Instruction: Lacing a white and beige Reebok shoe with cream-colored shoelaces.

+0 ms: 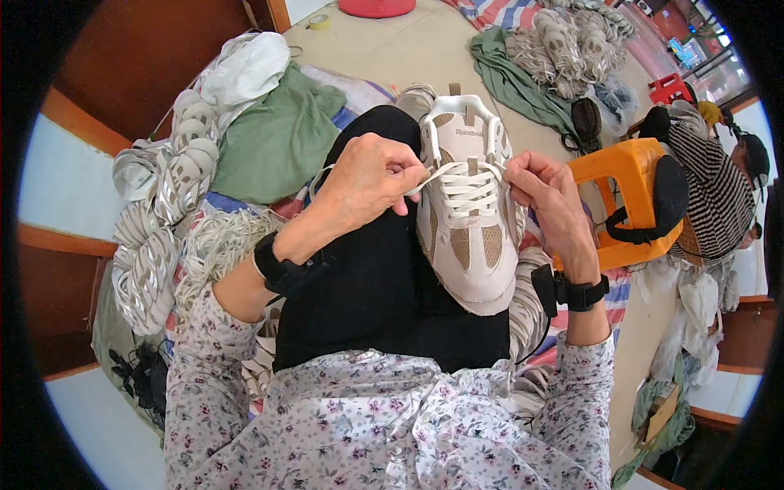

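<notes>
Shoe (467, 220), a pale beige and white trainer with mesh panels, lies propped on the person's black-clad lap (376, 278), its tongue pointing away from the body, so the eyelets face up where both hands can get at them. The left hand (367, 184) is curled into a loose fist beside the shoe's upper, fingers pinched narrow on one end of the white lace (467, 189), drawing it taut to the side. The right hand (549, 196) grips the other end at the opposite row of eyelets, thumb and fingertips closed tight on it; each pull balances the other and keeps the shoe steady. Each wrist carries a black band.

Stacks of pale shoe parts (159, 212) lie heaped at the person's left, with more unfinished shoes (572, 41) across the floor and an orange plastic stool (633, 200) at the right, all within reach. A second person in a striped top (714, 196) sits at the right rim, largely cut off. The lace tips are hidden inside the hands, and the shoe's heel probably rests against the thigh, though the floral blouse (392, 425) hides that.
</notes>
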The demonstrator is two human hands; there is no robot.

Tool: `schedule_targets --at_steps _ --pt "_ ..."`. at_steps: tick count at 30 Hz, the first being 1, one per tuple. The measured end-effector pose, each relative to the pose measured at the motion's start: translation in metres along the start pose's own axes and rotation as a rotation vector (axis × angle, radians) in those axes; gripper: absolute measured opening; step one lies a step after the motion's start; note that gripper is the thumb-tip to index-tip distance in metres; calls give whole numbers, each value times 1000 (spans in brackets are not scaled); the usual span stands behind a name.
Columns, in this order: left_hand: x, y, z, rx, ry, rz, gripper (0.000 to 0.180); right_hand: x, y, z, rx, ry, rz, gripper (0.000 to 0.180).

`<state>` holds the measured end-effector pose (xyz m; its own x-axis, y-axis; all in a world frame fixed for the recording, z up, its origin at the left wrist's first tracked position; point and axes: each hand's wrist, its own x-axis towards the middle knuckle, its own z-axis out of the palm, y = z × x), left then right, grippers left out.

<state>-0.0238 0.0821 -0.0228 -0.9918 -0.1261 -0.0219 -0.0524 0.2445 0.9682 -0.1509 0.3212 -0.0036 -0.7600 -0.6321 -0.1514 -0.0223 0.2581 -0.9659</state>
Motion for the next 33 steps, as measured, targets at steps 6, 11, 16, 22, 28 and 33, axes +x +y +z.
schedule_targets --at_steps 6,11,16,22,28,33 --pt "-1 4 -3 29 -34 -27 26 2 -9 3 7 4 57 15" --pt "0 3 -3 40 -40 -12 27 13 -27 -9 -441 -88 -85 14" --pt "1 -2 -1 28 -30 39 27 19 -49 13 -893 -25 -450 12" --pt "7 0 -2 71 -46 65 31 16 -51 21 -984 -9 -466 9" --pt "15 0 -2 96 -67 78 24 26 -56 40 -979 91 -773 4" --pt "27 4 -9 213 -140 121 22 36 -41 55 -828 -57 -748 6"
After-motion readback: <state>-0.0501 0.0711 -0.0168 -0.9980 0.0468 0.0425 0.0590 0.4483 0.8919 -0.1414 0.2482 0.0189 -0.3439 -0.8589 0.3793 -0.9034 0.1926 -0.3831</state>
